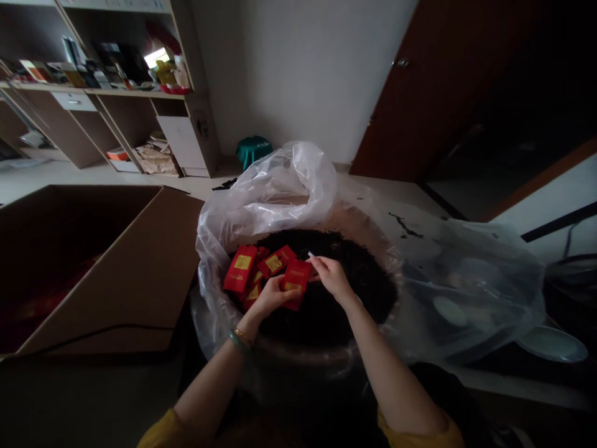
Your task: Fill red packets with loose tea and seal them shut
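Note:
My left hand (271,295) is closed on a red packet (297,274) with gold print, held over a round container of dark loose material (317,320) that looks like dried leaves. Beside the packet's upper right corner, my right hand (332,277) pinches a small white piece (311,254); whether it is part of the packet I cannot tell. Several more red packets lie on the dark material to the left, among them one with a gold square (241,269) and another one (277,261) behind the held packet.
Clear plastic (280,205) lines the container and spreads over the floor at right. An open cardboard box (153,261) stands at left, with red things inside. Behind are a cluttered desk (135,92), a green covered object (254,149) and a brown door (433,87).

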The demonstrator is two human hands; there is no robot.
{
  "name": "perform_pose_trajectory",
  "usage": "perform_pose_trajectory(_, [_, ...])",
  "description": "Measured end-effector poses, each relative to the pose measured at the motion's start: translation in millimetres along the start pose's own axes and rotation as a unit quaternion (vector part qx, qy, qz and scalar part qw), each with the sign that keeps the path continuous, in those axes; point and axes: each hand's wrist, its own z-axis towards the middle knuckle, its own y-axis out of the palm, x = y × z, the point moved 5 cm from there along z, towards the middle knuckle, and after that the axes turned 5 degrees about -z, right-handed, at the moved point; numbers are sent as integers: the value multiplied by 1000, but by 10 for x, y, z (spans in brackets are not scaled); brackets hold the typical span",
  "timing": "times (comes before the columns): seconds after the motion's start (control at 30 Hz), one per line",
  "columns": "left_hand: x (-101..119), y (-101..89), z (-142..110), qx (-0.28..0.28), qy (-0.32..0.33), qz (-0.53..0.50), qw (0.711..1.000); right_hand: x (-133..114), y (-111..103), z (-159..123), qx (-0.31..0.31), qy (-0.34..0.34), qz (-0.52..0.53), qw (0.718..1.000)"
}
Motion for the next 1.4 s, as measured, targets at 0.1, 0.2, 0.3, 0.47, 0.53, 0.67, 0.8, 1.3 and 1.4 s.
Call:
perform_pose_trajectory(0.1, [34,-18,-2,44,29,-24,998,46,-57,24,2,52,50,997])
perform_pose_trajectory(0.2, [363,-326,-86,147,120,-50,981,64,-99,35,-2,69,40,997])
perform_pose_trajectory(0.3, [1048,-991,-455,358,396,-142,833,74,-101,41,-18,71,36,997])
perform_pose_trajectory(0.47, [1505,-1407,-533,349,471,-114,802,119,-64,52,-24,80,28,996])
perform_pose_trajectory(0.53, [1306,-1203,-324,310,391,42,866,153,-37,58,-31,79,1,996])
perform_pose_trajectory(0.67, [666,-543,112,137,232,455,849,250,3,72,-39,68,-97,992])
perform_pose_trajectory(0.8, [441,-357,291,151,142,621,756,321,35,89,-56,43,-162,984])
perform_pose_trajectory(1.3, [369,-308,15,144,204,359,899,-161,216,-83,64,-306,-251,916])
perform_pose_trajectory(1.4, [338,-225,-32,154,201,340,906,-181,269,-145,84,-332,-278,898])
